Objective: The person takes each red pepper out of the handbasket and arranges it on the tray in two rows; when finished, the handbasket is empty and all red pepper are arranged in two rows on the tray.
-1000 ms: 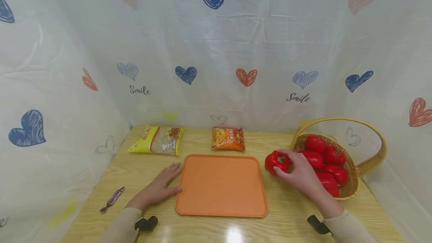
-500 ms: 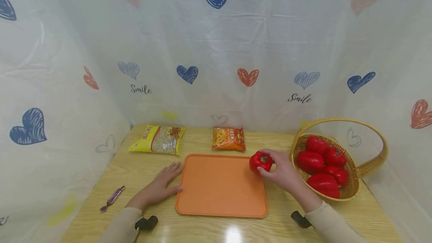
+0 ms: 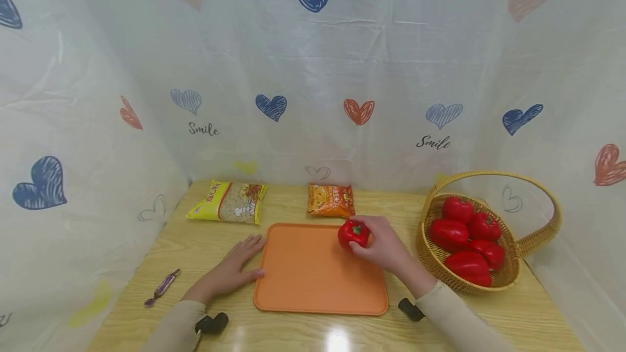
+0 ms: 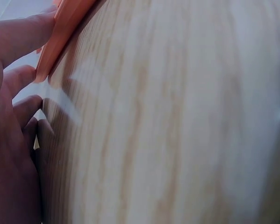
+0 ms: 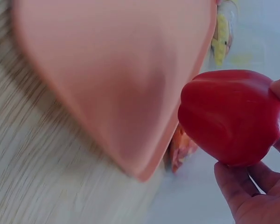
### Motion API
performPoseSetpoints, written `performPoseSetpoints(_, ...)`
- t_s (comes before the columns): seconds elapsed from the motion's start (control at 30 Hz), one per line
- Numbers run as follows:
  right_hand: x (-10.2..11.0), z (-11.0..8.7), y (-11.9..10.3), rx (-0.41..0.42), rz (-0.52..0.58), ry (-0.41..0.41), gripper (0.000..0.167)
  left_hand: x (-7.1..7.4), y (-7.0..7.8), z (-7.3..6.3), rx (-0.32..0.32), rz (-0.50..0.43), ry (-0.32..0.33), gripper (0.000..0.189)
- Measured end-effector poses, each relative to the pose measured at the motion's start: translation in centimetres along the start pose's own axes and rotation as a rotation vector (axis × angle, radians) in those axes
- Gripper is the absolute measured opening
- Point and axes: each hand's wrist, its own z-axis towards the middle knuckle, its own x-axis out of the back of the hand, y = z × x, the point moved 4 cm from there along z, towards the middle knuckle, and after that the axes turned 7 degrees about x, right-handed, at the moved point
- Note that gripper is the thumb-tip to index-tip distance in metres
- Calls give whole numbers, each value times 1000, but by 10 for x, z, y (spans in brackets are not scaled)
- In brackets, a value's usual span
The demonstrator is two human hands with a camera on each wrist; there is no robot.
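Note:
A red bell pepper with a green stem is gripped between the thumb and fingers of my right hand. In the right wrist view the bell pepper hangs above the orange tray, apart from its surface. My left hand lies flat with fingers spread at the left edge of the tray. Its thumb and fingertips touch the tray rim in the left wrist view.
At the right stands a wicker basket with a tall handle, holding several red bell peppers. A yellow bag and an orange snack packet lie behind the tray. A purple wrapped candy lies at the left.
My right hand has carried the bell pepper leftward from beside the basket to over the tray's upper right part. The left hand has stayed at the tray's edge.

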Motion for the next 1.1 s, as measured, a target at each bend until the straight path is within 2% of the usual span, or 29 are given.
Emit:
performPoseSetpoints(0.17, -13, 8, -8, 25, 10, 1, 51, 0, 1, 0, -1, -4, -2, 76)
performPoseSetpoints(0.57, -38, 29, -29, 24, 14, -67, 53, 0, 2, 0, -1, -11, 1, 75)
performPoseSetpoints(0.97, -62, 54, -44, 105, 28, -120, 52, 1, 2, 0, -1, -5, 12, 74)
performPoseSetpoints(1.1, -70, 61, -47, 104, 54, -142, 52, 1, 2, 0, 6, -3, 10, 75)
